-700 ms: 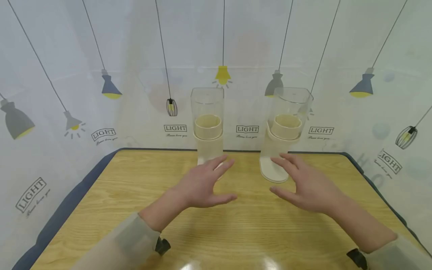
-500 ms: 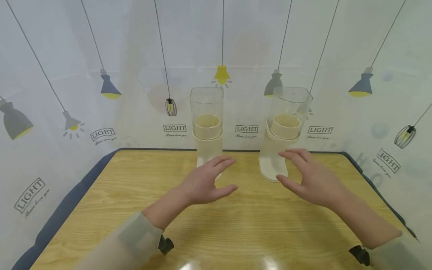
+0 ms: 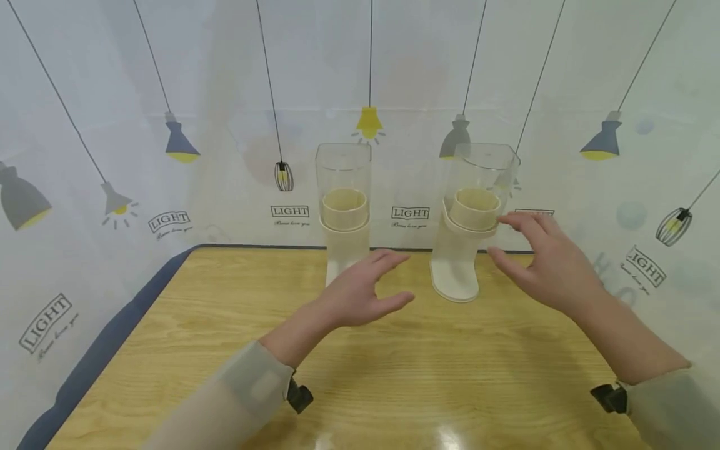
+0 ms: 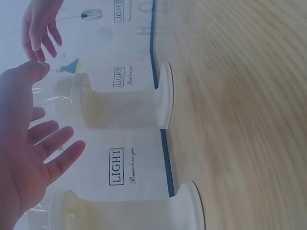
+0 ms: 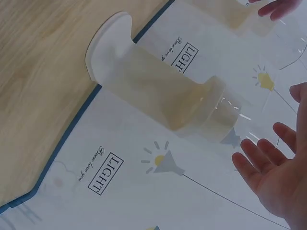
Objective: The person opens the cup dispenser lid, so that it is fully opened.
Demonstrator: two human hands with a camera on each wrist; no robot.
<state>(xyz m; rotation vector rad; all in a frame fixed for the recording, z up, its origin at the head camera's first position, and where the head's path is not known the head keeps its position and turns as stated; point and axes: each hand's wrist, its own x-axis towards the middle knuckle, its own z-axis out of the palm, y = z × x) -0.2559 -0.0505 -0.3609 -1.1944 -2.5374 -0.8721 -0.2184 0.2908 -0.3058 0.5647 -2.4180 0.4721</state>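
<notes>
Two matching stands stand upright at the back of the table, each a cream curved body with a ring collar and a clear cylinder on top. My right hand (image 3: 554, 265) is raised beside the right stand (image 3: 454, 269), fingers spread and nothing held. Its fingertips appear close to the ring, near the clear cylinder (image 5: 247, 117) in the right wrist view; whether they touch cannot be told. My left hand (image 3: 368, 290) hovers in front of the left stand (image 3: 347, 247), hiding its base; thumb and fingers are apart, and it holds nothing.
The wooden table (image 3: 214, 325) has a dark blue edge (image 3: 253, 247) along the back. A white curtain (image 3: 225, 81) printed with hanging lamps and LIGHT labels surrounds it. Black wrist mounts (image 3: 298, 395) show at both sleeves.
My right hand has moved up and to the right, from in front of the right stand to beside it, baring its base. The left hand has shifted slightly right and up. Both stands stay put.
</notes>
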